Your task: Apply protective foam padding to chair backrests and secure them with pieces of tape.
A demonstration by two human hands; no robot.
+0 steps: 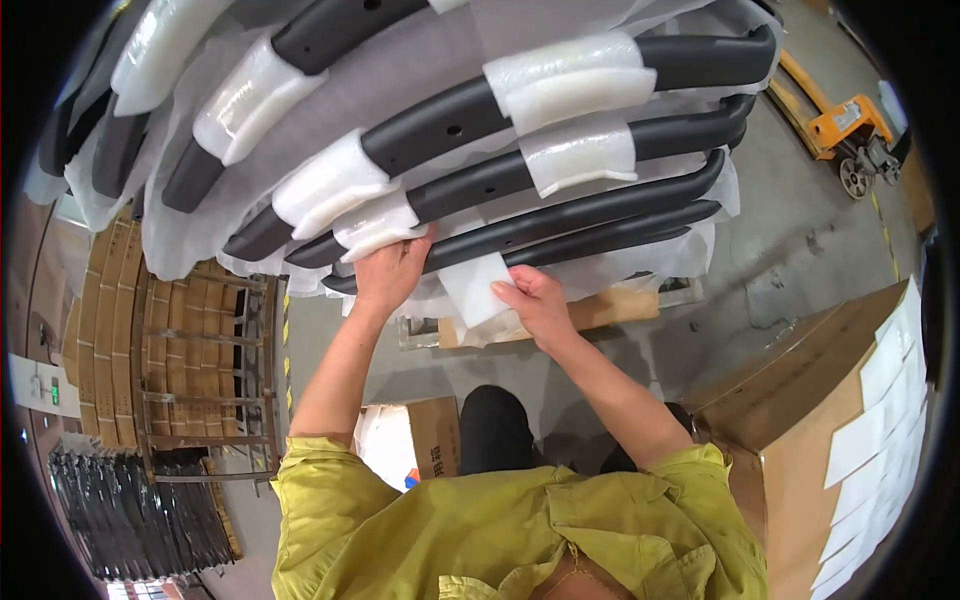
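Right hand pinches the flat white foam sheet, which lies just left of that grip, against the long, curved matte-black bar running left-to-right; left hand sits farther left, finger hold unclear.

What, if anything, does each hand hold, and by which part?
The right hand holds a white sheet by its right edge. The left hand is at a black bar; whether it grips cannot be told.
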